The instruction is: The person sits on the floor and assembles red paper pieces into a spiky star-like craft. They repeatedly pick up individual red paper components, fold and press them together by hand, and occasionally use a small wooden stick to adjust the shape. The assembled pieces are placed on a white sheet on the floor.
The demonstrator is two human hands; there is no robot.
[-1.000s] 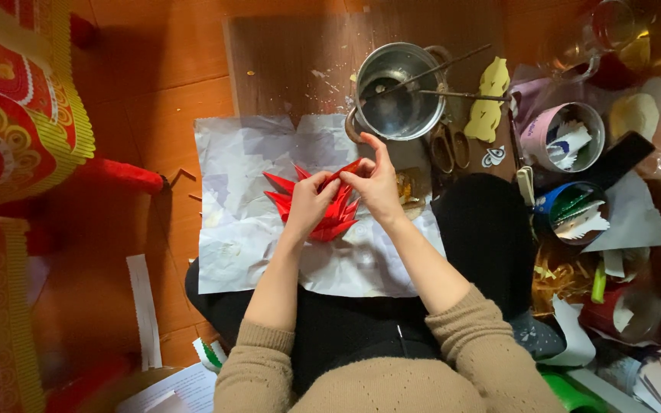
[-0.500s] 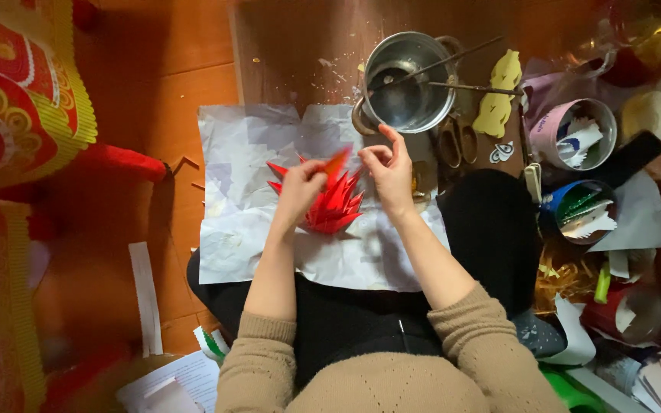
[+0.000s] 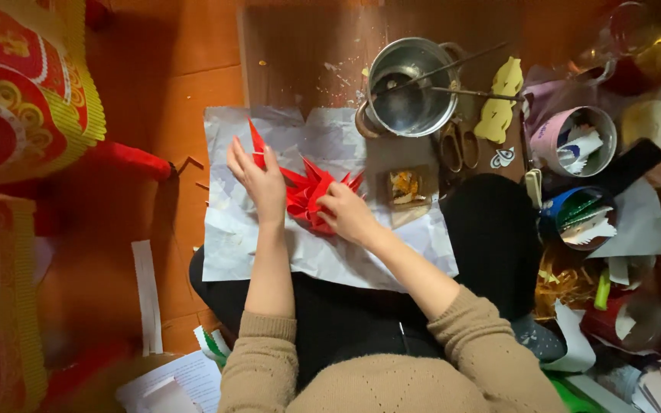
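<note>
A spiky red folded-paper ornament point(image 3: 311, 195) lies on a crumpled white paper sheet point(image 3: 231, 237) spread over my lap and the wooden floor. My right hand point(image 3: 346, 213) grips the ornament from its right side. My left hand point(image 3: 258, 177) is to its left, pinching a separate pointed red paper piece point(image 3: 255, 144) that sticks up toward the sheet's far edge. Both arms wear tan knit sleeves.
A metal pot point(image 3: 408, 88) with sticks across it stands beyond the sheet, with scissors point(image 3: 459, 145) and a small clear packet point(image 3: 405, 187) beside it. Cups of paper scraps point(image 3: 575, 141) crowd the right. Red and gold corrugated decorations point(image 3: 17, 92) lie at left.
My left hand has moved left away from the ornament, carrying one red pointed piece. My right hand dropped lower and now holds the ornament's right side.
</note>
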